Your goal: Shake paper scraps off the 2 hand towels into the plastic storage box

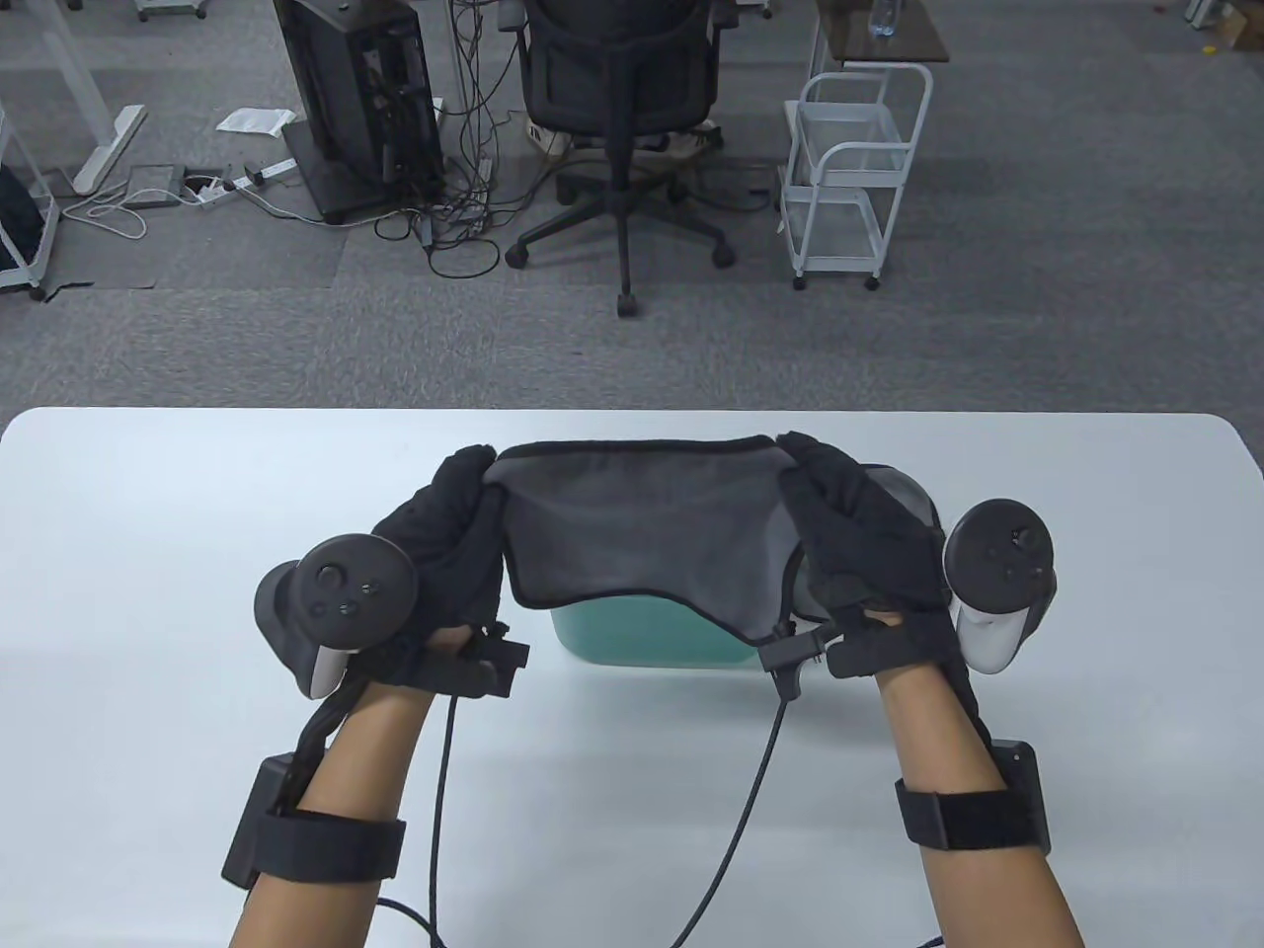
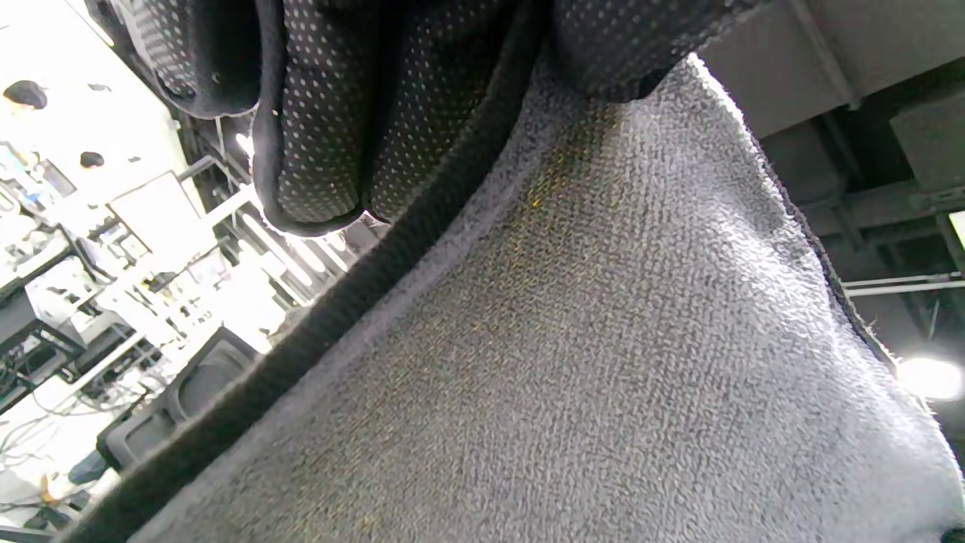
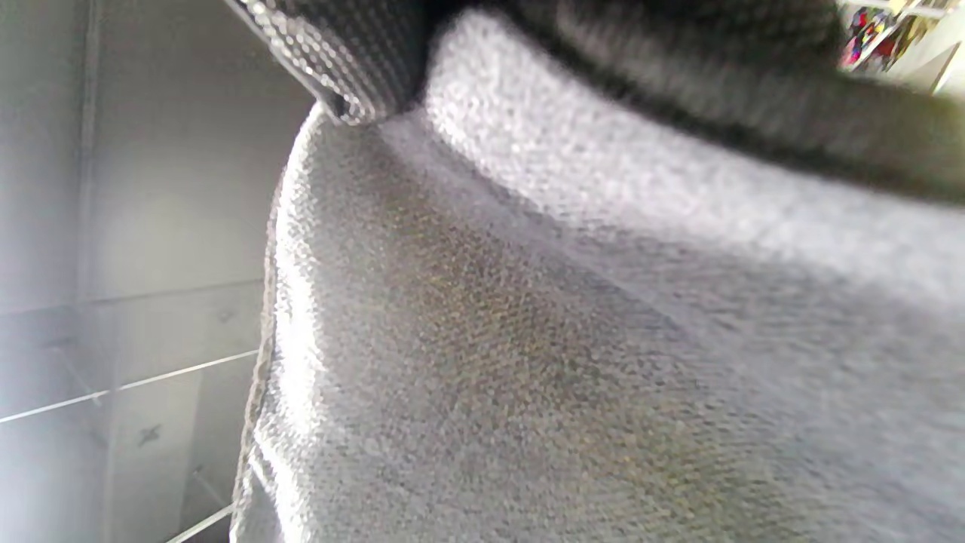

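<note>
The left hand (image 1: 449,538) and the right hand (image 1: 854,538) are raised above the tabletop (image 1: 148,612), apart from each other, each clamped on one end of a grey hand towel (image 1: 642,523) with a dark bound edge. The fingers of both hands curl over the towel's upper corners, so the cloth hangs stretched between them, its lower edge sagging in a shallow curve. In the left wrist view the dotted glove fingers (image 2: 332,113) press against the dark hem of the towel (image 2: 603,339), whose looped weave fills most of the view. The right wrist view is blurred, but it shows a gloved fingertip (image 3: 339,53) at the top of the towel (image 3: 528,339).

Directly under the towel stands the plastic storage box (image 1: 647,640), teal-tinted, mostly hidden by the cloth; only its near wall shows. No scraps can be made out.

Beyond the tabletop, on the grey carpet, stand a black office chair (image 1: 622,109) and a white wire trolley (image 1: 854,168).
</note>
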